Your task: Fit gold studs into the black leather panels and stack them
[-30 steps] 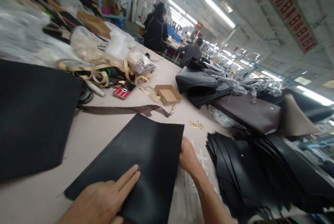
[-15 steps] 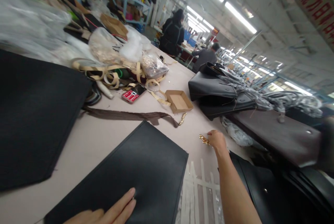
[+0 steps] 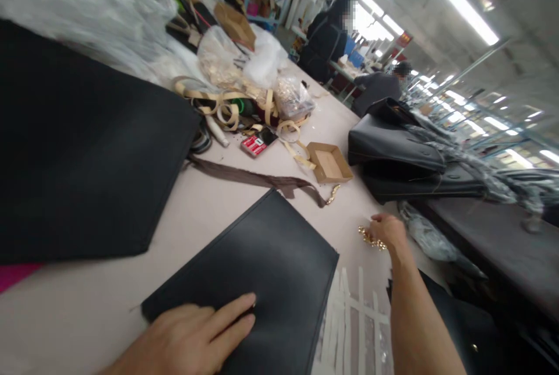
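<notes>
A black leather panel (image 3: 283, 247) with stitched edges lies flat on the table in front of me. My left hand (image 3: 192, 331) rests on it, index and middle fingers stretched out, with a tiny shiny spot at the index fingertip. Beyond the panel's right corner, my right hand (image 3: 388, 230) reaches down to a small pile of gold metal pieces (image 3: 370, 239) on the tabletop. Its fingers are bent together and partly hidden; whether a piece is between them does not show.
Another large black panel (image 3: 87, 154) lies at left. Farther back are a brown fabric strip (image 3: 253, 176), a shallow cardboard box (image 3: 329, 165), a red-labelled item (image 3: 255, 145) and tape rolls. Black bags (image 3: 397, 142) are stacked at right. Two people sit in the background.
The view has shifted left, so things appear farther right. The left hand shows more fully, its fingers still on the panel. The right hand stays at the gold pieces, which look more spread out.
</notes>
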A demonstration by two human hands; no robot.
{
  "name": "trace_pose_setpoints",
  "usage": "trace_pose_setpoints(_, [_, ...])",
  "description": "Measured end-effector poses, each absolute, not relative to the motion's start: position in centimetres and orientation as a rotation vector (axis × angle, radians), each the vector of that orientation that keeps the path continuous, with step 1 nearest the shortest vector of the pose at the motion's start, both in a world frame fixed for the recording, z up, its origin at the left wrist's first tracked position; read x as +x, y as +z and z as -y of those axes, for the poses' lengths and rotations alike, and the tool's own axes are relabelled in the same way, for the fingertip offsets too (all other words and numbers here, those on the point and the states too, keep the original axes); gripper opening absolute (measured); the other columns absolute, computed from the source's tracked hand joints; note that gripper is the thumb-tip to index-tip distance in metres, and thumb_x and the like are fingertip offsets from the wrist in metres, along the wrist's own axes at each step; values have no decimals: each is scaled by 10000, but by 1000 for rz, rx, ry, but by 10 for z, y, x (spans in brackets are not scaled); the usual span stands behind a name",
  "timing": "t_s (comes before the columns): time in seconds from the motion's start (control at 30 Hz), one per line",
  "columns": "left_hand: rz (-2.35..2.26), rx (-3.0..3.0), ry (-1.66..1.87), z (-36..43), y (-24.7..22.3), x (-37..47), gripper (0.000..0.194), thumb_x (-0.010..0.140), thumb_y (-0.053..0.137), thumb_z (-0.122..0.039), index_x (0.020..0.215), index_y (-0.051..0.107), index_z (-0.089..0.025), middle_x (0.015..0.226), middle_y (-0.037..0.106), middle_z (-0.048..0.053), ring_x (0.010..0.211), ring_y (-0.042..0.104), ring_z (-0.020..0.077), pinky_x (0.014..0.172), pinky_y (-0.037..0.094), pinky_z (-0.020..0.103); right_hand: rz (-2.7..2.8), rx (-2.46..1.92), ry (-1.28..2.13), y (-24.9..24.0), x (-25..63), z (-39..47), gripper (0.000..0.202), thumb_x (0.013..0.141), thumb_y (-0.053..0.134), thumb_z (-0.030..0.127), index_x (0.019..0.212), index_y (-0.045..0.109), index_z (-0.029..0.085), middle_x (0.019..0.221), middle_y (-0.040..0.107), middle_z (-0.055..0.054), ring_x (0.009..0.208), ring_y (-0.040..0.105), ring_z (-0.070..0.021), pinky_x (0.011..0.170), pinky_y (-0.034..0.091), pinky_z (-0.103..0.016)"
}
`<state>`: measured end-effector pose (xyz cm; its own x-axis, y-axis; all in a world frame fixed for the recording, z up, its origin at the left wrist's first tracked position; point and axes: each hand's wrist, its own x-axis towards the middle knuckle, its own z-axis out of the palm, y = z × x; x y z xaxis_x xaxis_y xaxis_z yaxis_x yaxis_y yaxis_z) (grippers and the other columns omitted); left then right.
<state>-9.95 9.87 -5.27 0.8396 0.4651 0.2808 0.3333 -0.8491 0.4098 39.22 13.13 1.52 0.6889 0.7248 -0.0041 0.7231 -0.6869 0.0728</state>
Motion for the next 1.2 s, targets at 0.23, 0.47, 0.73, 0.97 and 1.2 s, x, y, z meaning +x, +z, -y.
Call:
trace_pose_setpoints(0.23, [-587,1643,354,-127,-1,-107,632,769,707,-326,1374,543,-245,1233,645,55,800,595,137,654,475,248,-1684,2822,59,17,278,-88,365,786,567,452,1005,749,225,825,761,-65,743,701,-267,675,493,-349])
trace_pose_setpoints(0.47, [-515,572,471,-139,1,-115,581,867,570,-550,1300,574,-162,1146,644,119,701,559,115,631,371,256,-2397,2210,399,-3,168,-44,290,965,424,274,1024,685,163,916,739,-83,799,676,-239,734,485,-344])
trace_pose_setpoints(0.73, [-592,693,482,-129,4,-118,501,872,581,-509,1239,589,-168,943,619,38,635,529,102,612,364,255,-2359,2296,79,-10,162,-43,316,980,419,269,1112,688,168,986,744,-83,858,677,-230,763,495,-339])
trace_pose_setpoints(0.97, [-755,1918,482,-105,2,-118,202,932,518,-207,1077,659,-196,825,616,-5,712,585,137,648,421,268,-1788,2563,-691,11,167,-67,246,853,575,375,984,748,259,884,770,-21,811,703,-226,731,481,-339])
trace_pose_setpoints(1.2, [-607,2705,536,-86,-20,-109,271,957,477,-223,1194,603,-187,1165,682,70,664,647,165,555,451,327,-1898,2529,-689,22,146,-57,224,872,561,388,843,720,233,726,703,-15,663,626,-194,639,420,-315])
